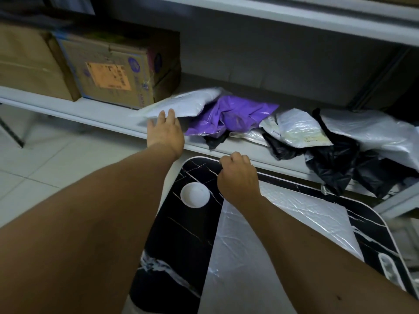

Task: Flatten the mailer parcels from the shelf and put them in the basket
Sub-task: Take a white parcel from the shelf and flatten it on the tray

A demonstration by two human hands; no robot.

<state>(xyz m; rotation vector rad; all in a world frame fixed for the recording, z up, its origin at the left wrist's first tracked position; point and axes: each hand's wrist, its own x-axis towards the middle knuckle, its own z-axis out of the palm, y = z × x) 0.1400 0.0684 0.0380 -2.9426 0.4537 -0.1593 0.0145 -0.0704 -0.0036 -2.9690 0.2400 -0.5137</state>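
One view only, head cam, wide-angle, worn on the person, looking fwd and steeply down. Both forearms run up from the bottom edge, so it sits close above them. Nearest the lens is the black marble-pattern tabletop with white rim; beyond it, facing the cam, the pale grey metal shelf board crosses the frame at a slant (edges bend, typical wide lens). White tiled floor shows at left.

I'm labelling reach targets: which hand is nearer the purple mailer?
Left. The left hand is just beside the purple mailer; the right hand is lower, over the table.
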